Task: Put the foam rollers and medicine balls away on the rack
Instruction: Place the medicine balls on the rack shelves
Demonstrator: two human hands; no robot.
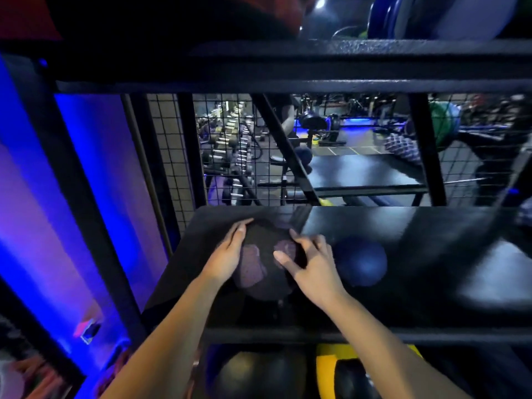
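Note:
A dark medicine ball with purple patches (260,263) sits on the black rack shelf (403,249), near its left end. My left hand (227,254) lies flat against the ball's left side, fingers straight. On the ball's right side rests my right hand (311,263), fingers spread and bent over the top. A dark blue ball (361,260) sits on the same shelf just right of my right hand.
A black rack beam (288,64) crosses overhead, with plates and balls stored above it. Wire mesh (230,151) backs the shelf, and a mirror shows dumbbell rows. Below the shelf sit a black ball (256,372) and a yellow-and-black one (345,370). A blue-lit wall stands left.

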